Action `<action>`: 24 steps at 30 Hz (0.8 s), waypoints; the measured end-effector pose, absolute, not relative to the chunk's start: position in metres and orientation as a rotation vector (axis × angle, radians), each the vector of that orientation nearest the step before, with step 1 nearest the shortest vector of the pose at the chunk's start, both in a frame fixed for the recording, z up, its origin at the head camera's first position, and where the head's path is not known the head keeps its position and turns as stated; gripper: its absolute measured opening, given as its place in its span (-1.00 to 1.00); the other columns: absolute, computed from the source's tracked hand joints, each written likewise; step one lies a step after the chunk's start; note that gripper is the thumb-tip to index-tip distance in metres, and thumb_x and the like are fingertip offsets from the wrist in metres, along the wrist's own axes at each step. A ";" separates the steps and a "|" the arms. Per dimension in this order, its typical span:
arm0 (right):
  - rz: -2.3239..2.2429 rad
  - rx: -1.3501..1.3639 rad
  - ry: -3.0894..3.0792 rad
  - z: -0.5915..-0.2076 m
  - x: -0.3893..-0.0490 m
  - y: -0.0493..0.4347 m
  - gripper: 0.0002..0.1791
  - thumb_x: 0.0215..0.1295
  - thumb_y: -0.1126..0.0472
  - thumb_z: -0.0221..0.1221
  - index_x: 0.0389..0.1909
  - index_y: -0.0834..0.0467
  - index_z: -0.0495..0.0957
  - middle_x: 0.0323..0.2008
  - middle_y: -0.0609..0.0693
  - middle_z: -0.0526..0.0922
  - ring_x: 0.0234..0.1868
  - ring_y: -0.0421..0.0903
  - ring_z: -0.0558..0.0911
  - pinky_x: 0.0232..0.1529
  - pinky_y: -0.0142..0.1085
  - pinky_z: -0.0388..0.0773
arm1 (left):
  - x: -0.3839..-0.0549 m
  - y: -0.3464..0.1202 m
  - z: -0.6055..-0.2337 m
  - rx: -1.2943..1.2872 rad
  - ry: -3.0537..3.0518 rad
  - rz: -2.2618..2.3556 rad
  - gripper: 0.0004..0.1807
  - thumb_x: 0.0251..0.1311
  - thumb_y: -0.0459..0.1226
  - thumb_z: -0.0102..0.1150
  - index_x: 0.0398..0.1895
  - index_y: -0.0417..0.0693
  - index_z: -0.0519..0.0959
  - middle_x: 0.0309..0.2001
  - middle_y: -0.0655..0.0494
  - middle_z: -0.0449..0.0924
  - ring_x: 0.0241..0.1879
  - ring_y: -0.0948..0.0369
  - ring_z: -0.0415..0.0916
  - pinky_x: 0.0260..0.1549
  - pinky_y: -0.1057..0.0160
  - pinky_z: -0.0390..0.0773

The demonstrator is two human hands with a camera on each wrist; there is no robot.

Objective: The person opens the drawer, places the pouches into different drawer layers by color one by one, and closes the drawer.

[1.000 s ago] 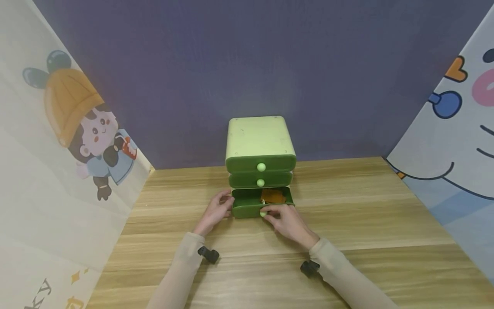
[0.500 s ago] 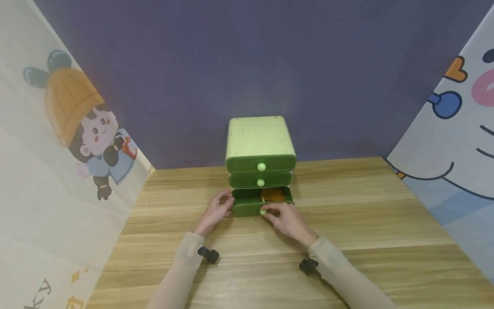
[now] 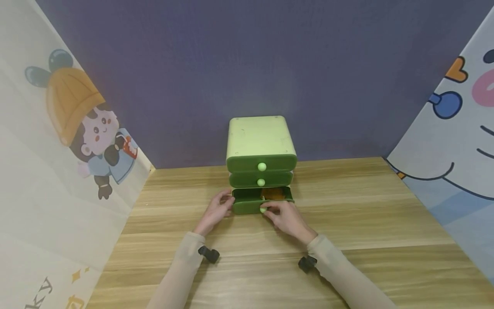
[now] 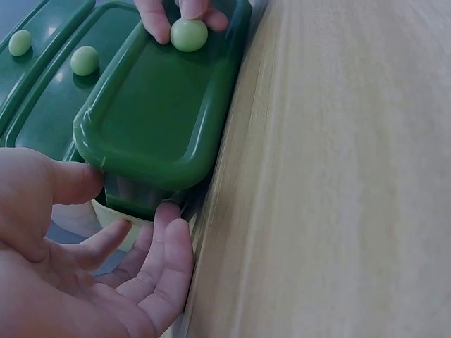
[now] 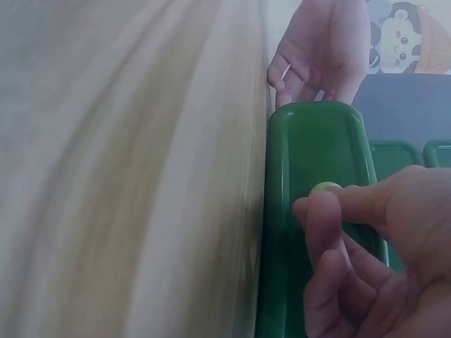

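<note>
A small light-green cabinet (image 3: 259,136) with dark green drawers stands against the back wall. Its bottom drawer (image 3: 245,207) is partly pulled out, with an orange-brown item (image 3: 274,194) inside. My right hand (image 3: 287,219) pinches the round pale-green knob (image 4: 189,35) of that drawer between thumb and fingers. At the drawer's left end, my left hand (image 4: 106,274) rests by the cabinet's lower edge, fingers loosely bent and thumb tip at the drawer's corner. The two upper drawers (image 3: 247,179) are closed, their knobs lined up above.
Under the cabinet lies a wood-grain tabletop (image 3: 251,274). A dark blue wall (image 3: 254,64) rises behind it, and printed cartoon panels (image 3: 88,128) flank both sides. A black wrist camera (image 3: 209,254) is strapped on each forearm.
The bottom drawer has slid a little farther into the cabinet, and the right hand has moved forward with its knob. The left hand has stayed in place.
</note>
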State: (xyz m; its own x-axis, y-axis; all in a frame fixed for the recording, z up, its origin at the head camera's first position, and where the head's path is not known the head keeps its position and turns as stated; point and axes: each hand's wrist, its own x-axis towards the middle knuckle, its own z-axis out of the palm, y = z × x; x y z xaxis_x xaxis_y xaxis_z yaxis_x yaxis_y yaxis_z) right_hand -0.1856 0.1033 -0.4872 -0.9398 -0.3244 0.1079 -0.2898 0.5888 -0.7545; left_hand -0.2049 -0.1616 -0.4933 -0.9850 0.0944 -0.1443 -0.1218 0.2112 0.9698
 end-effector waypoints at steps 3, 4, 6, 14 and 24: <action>-1.300 -0.539 2.765 -0.486 -0.186 0.103 -0.73 0.47 0.18 0.35 0.13 0.05 0.78 -0.25 0.07 0.87 -0.79 -0.23 0.55 -0.72 -0.37 0.38 | -0.206 -0.162 -0.494 -0.019 2.309 1.867 -0.41 0.62 -0.26 0.06 0.59 -0.30 0.26 0.39 -0.38 0.44 0.08 -0.06 0.63 -0.04 0.09 0.75; -1.299 -0.548 2.771 -0.486 -0.187 0.103 -0.73 0.46 0.18 0.36 0.12 0.05 0.78 -0.24 0.07 0.87 -0.79 -0.25 0.54 -0.72 -0.37 0.39 | -0.206 -0.162 -0.494 -0.017 2.310 1.867 -0.41 0.62 -0.25 0.05 0.59 -0.31 0.26 0.39 -0.38 0.44 0.08 -0.07 0.63 -0.04 0.09 0.75; -1.296 -0.565 2.785 -0.486 -0.188 0.103 -0.74 0.45 0.19 0.36 0.11 0.05 0.79 -0.23 0.06 0.87 -0.80 -0.28 0.52 -0.71 -0.38 0.39 | -0.206 -0.163 -0.494 -0.012 2.313 1.863 -0.41 0.63 -0.25 0.04 0.59 -0.30 0.26 0.40 -0.39 0.43 0.08 -0.08 0.63 -0.03 0.07 0.75; -1.289 -0.559 2.808 -0.488 -0.191 0.102 -0.74 0.44 0.18 0.38 0.09 0.01 0.80 -0.22 0.02 0.87 -0.79 -0.31 0.49 -0.68 -0.38 0.38 | -0.205 -0.164 -0.493 -0.010 2.321 1.852 -0.41 0.63 -0.24 0.04 0.59 -0.30 0.26 0.39 -0.37 0.44 0.06 -0.05 0.63 -0.05 0.08 0.75; -1.295 -0.520 2.793 -0.490 -0.194 0.102 -0.74 0.47 0.13 0.35 0.12 -0.04 0.78 -0.38 -0.04 0.83 -0.78 -0.27 0.51 -0.69 -0.37 0.39 | -0.206 -0.164 -0.494 -0.019 2.342 1.833 -0.42 0.64 -0.25 0.02 0.59 -0.28 0.27 0.39 -0.35 0.46 0.08 -0.07 0.64 -0.10 0.15 0.73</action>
State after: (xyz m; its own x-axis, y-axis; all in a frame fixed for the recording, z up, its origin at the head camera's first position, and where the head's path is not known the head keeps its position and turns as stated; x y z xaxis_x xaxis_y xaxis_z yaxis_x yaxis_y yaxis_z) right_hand -0.1937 0.1023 -0.4902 -0.9443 -0.3060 0.1210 -0.2900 0.6004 -0.7452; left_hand -0.2059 -0.1641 -0.4937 -0.9859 0.0929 -0.1393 -0.1129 0.2457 0.9628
